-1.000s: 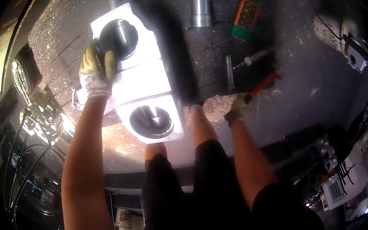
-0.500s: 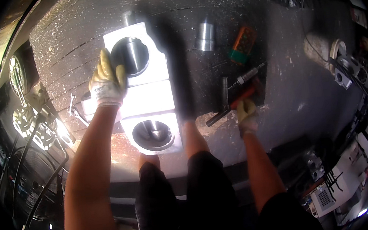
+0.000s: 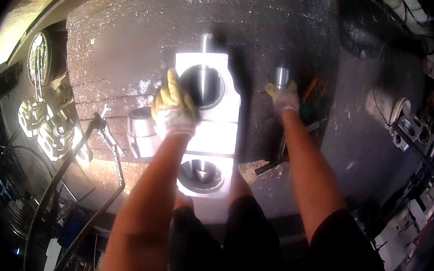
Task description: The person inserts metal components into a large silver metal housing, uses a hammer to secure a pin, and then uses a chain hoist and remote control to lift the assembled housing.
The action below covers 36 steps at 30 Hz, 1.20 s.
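Stood over a dark, scratched desk [image 3: 130,50] dusted with shiny metal bits. On the desk, a big pale metal block [image 3: 212,136] with two round holes, one far and one near. Left hand [image 3: 173,108] in a yellow glove, laid flat on the block's left side, right at the rim of the far hole; fingers spread and pointing away, not curled around anything. Right hand [image 3: 284,97], also in a yellow glove, reached out to a small shiny metal cylinder [image 3: 280,75] standing upright on the desk, to the right of the block. Glove fingers touched the bottom of the cylinder; could not tell if closed on it or only resting there. Just beside the right hand, an orange and green tool [image 3: 313,95]. Near the right forearm, some dark long tools [image 3: 276,156] lying on the desk. Left of the block, touching it, a round silver metal part [image 3: 140,130]. Farther left, a bent metal bar [image 3: 108,141] and shiny round castings [image 3: 49,125] at the desk's edge.
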Motion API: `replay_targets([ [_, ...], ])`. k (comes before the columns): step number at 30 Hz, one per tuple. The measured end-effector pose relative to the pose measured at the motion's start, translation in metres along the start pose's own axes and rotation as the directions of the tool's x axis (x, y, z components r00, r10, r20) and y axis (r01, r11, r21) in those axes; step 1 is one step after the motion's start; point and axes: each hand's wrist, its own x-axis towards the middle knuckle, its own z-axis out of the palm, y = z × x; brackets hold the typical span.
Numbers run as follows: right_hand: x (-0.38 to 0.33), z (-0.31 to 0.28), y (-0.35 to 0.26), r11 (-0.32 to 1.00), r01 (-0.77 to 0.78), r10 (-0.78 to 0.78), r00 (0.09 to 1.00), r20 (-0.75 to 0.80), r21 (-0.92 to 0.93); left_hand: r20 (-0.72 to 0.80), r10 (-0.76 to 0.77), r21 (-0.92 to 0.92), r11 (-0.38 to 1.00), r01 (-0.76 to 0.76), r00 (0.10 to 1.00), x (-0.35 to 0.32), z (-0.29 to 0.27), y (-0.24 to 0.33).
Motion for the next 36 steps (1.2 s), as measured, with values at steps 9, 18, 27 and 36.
replay_targets([
  [9,0.049,-0.073,-0.060,0.910,0.208,-0.303,0.924,0.233,0.358,-0.044,-0.055,-0.153,0.987,0.047,0.998,-0.001,-0.007,0.015],
  [18,0.093,-0.049,-0.222,0.839,0.432,-0.518,0.451,0.726,0.331,-0.102,-0.052,-0.155,0.987,0.036,0.993,0.001,-0.003,0.017],
  [27,0.164,0.018,-0.278,0.458,0.806,-0.534,-0.088,0.841,0.375,-0.147,-0.032,-0.219,0.976,-0.001,0.989,0.003,-0.004,0.016],
  [36,0.077,0.053,-0.304,0.768,0.631,-0.288,0.487,0.825,-0.105,-0.153,-0.053,-0.222,0.975,0.018,0.987,0.001,-0.006,0.004],
])
